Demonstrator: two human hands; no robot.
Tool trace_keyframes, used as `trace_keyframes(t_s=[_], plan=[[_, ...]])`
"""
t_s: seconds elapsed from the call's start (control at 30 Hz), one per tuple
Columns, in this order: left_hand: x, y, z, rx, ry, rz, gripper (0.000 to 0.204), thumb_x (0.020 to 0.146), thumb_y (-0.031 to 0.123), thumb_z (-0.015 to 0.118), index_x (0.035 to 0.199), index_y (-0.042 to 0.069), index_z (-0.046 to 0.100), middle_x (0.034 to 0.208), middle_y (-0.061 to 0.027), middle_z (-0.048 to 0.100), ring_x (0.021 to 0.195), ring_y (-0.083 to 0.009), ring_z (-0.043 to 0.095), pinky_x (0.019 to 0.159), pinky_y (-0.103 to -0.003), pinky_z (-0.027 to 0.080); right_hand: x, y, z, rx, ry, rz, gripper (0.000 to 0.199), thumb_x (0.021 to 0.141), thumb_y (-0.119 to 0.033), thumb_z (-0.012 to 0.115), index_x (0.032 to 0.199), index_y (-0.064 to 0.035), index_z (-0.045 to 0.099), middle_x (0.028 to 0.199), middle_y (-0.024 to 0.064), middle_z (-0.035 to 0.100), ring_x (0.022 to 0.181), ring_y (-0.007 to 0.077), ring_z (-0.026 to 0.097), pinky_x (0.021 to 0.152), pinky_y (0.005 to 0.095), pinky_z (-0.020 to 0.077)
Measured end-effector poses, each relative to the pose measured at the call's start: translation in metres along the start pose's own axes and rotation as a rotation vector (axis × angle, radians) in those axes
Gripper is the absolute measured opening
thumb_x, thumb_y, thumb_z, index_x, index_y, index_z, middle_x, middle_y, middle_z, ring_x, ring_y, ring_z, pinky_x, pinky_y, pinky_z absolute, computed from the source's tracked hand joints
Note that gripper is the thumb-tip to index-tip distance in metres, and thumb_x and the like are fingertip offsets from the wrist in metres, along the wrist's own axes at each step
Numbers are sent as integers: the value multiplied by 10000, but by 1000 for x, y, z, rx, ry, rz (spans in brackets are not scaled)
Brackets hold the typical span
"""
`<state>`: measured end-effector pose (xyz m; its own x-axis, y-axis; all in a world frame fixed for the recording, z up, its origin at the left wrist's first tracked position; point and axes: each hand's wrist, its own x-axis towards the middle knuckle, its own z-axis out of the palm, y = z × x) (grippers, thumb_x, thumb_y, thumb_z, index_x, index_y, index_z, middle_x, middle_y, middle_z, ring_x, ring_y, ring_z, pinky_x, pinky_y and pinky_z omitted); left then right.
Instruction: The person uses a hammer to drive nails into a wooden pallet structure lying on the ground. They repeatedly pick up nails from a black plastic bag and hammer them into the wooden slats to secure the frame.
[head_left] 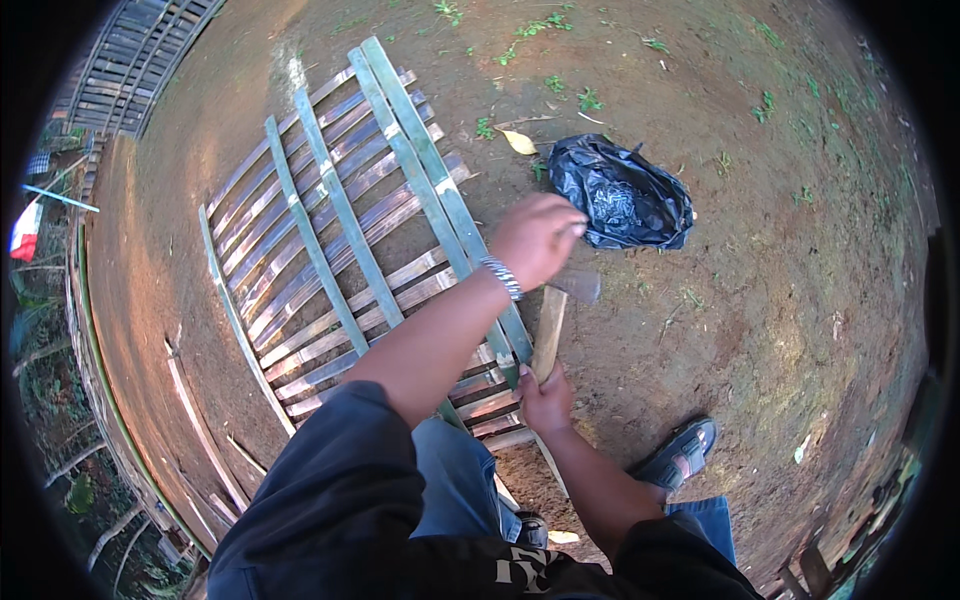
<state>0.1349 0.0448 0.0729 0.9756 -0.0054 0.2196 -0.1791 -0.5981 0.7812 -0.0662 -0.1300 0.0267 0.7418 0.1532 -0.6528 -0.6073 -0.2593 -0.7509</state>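
My right hand [547, 402] grips the lower part of a hatchet's [548, 338] wooden handle. The metal head points away from me and lies just under my left wrist. My left hand [538, 238], a patterned band at its wrist, reaches across toward an open black plastic bag [668, 212]. Its fingers are pinched and slightly blurred, and whatever they hold is too small to name. Small silvery pieces, apparently nails, fill the bag's middle. Beneath my left arm lies a bamboo lattice panel [340, 215], with long green strips crossing several brownish slats.
Bare brown soil [760, 330] surrounds the panel, with a yellow leaf [519, 142] near the bag. My sandalled foot [680, 452] stands at the lower right. Loose bamboo strips [205, 425] lie at the left. Another slatted panel [140, 60] is at the upper left.
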Motion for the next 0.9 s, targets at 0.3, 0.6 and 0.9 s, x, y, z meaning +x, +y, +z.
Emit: trace_keyframes(t_s=[0.3,0.6,0.9], plan=[[67,10,95,559,-124,-273,162,852,114,626,930,127,767,1003,-86,688,984,-278,692,845,-448,548,-8,-34,-4,-108,51,-138,321,956,-177,660,1156,57,566,776,147,707,670,230,723,656,378,553],[72,8,90,525,-156,-291,152,857,98,619,964,100,727,1010,-120,706,958,-303,722,825,-449,565,-8,-36,-7,-155,19,-178,298,947,-150,658,1138,63,571,772,157,703,667,245,726,658,389,553],[87,19,79,422,-326,-491,210,881,78,603,1036,55,743,1142,-192,695,1005,-349,729,859,-434,593,-6,-34,-6,-150,-8,-174,318,952,-130,645,1187,60,548,795,136,707,668,203,726,644,367,560]])
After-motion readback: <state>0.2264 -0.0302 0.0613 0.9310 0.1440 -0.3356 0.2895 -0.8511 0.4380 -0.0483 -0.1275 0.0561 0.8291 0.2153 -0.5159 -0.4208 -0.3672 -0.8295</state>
